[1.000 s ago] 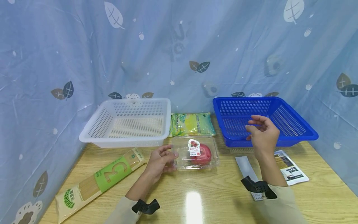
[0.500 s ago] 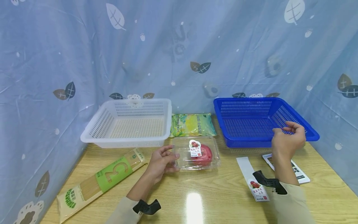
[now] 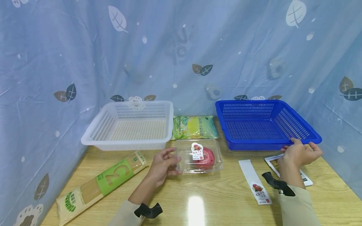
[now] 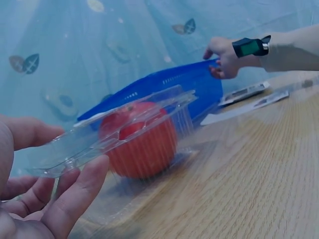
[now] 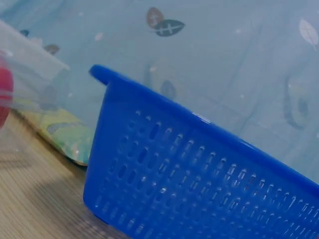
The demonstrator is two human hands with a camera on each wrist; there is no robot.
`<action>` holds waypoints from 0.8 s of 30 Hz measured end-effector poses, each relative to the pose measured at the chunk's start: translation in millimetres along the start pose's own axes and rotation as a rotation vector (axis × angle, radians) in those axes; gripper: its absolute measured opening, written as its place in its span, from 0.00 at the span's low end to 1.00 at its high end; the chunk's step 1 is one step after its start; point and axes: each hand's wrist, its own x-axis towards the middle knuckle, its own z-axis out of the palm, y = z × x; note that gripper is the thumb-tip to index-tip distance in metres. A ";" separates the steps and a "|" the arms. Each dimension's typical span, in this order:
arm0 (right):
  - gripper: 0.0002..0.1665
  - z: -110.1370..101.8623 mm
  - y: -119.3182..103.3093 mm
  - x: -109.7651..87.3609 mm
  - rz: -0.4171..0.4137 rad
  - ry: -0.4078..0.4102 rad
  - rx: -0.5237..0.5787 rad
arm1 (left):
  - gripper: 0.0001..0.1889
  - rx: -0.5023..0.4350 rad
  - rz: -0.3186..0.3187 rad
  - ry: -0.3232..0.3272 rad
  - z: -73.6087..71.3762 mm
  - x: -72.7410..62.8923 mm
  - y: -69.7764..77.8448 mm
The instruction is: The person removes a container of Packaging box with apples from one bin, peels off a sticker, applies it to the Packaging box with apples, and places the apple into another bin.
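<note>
A clear plastic clamshell box [image 3: 183, 157] with a white fruit sticker [image 3: 197, 151] on its lid stands mid-table. Inside it sits a round red fruit [image 4: 139, 139]. My left hand [image 3: 163, 164] pinches the box's left edge, thumb and fingers on either side of the rim in the left wrist view. On the right, my right hand [image 3: 298, 154] is at the front rim of the blue basket [image 3: 249, 146], with fingers above and in front of the rim in the left wrist view. The right wrist view shows the basket's perforated wall [image 5: 199, 174], but not that hand.
A white basket [image 3: 127, 146] stands back left, with a noodle pack [image 3: 103, 185] before it. A yellow-green bag [image 3: 195, 127] lies between the baskets. A strip of stickers [image 3: 254, 182] and a white pouch [image 3: 305, 179] lie in front of the blue basket.
My right hand has moved right and down, from over the blue basket to its front rim, uncovering the fruit sticker on the strip. My left hand has stayed at the box.
</note>
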 end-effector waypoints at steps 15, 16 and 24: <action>0.15 -5.7 5.9 13.2 0.131 0.052 0.187 | 0.33 -0.059 0.027 0.038 4.7 -0.1 -2.6; 0.16 -5.6 6.1 13.3 0.133 0.050 0.187 | 0.33 -0.062 0.029 0.042 5.3 -0.5 -2.5; 0.14 -1.6 10.4 11.7 0.143 -0.022 0.286 | 0.34 -0.044 0.049 0.074 7.7 -4.7 1.2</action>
